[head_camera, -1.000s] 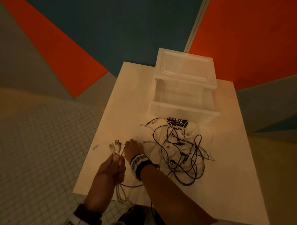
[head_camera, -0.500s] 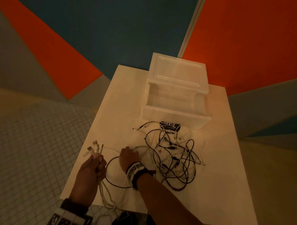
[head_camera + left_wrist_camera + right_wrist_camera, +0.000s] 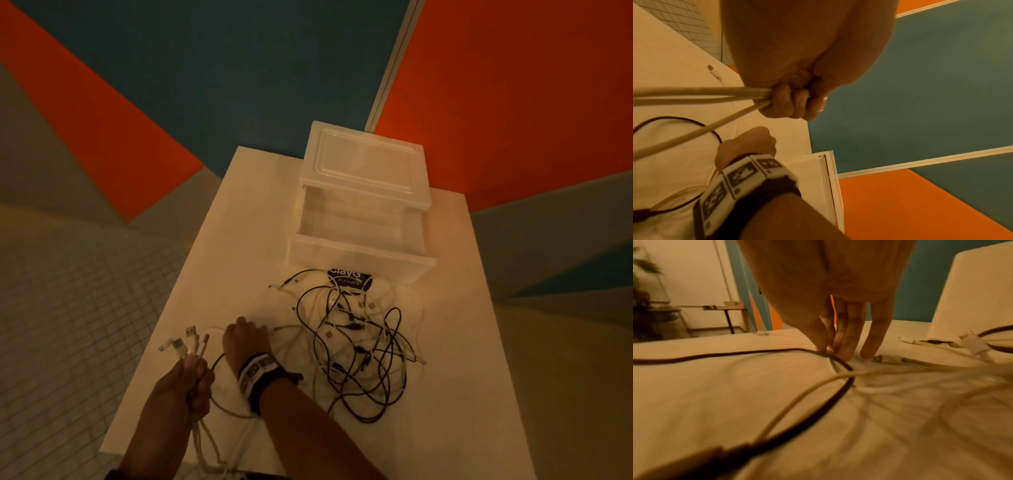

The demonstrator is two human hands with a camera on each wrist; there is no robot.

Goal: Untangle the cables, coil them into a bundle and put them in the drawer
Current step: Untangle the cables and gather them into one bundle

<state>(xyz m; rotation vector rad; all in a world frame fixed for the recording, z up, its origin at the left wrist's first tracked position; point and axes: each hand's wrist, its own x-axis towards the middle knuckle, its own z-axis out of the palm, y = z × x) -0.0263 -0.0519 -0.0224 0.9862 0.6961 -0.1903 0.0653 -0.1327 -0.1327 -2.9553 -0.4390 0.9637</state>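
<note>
A tangle of black and white cables [image 3: 356, 342] lies on the white table [image 3: 445, 428], in front of the clear plastic drawer [image 3: 356, 253], which is pulled open. My left hand [image 3: 195, 380] grips a bunch of white cables [image 3: 694, 92] at the table's left edge, and their USB plugs [image 3: 186, 341] stick up above the fist. My right hand [image 3: 246, 339] is just right of it, fingers pointing straight down. Its fingertips [image 3: 846, 353] touch the table beside a black cable [image 3: 735, 353] and a white plug [image 3: 888, 359].
The drawer belongs to a clear plastic drawer unit [image 3: 363, 171] at the back of the table. A black label [image 3: 349, 279] lies under the cables by the drawer front. The held cables hang over the near table edge. Tiled floor [image 3: 68, 308] lies to the left.
My left hand has carried the white cable ends leftward, away from my right hand, and a black cable loop now shows between the two. The right hand stays on the table.
</note>
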